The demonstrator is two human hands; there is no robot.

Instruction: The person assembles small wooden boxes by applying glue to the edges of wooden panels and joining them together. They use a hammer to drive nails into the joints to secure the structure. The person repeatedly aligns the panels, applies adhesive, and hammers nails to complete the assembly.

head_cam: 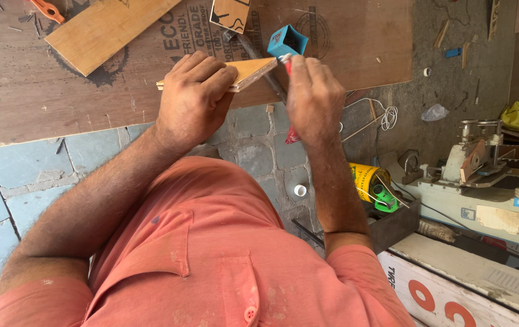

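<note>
Your left hand [194,97] is closed around a small plywood piece [248,72], thumb under and fingers curled over its top, holding it up in front of you above the floor. The piece runs left to right, its long axis nearly level and tipped slightly up toward the right, so its free end pokes out toward your right hand [314,100]. That hand is pinched narrow on a red tube [291,134], which hangs down below the palm while its white nozzle meets the right end of the piece. So the tube sits just right of the wood, touching its end edge, and the right hand is the nearer one to that edge.

Just behind the nozzle a small blue box [286,41] stands open-topped on a big plywood sheet [356,48] lying on the stone floor [17,181]; what is in it can't be made out. A lighter board [105,30] lies across the sheet to the left. Down by your right forearm a yellow can [363,177] lies on its side, with a white cap [300,190] on the floor near it.
</note>
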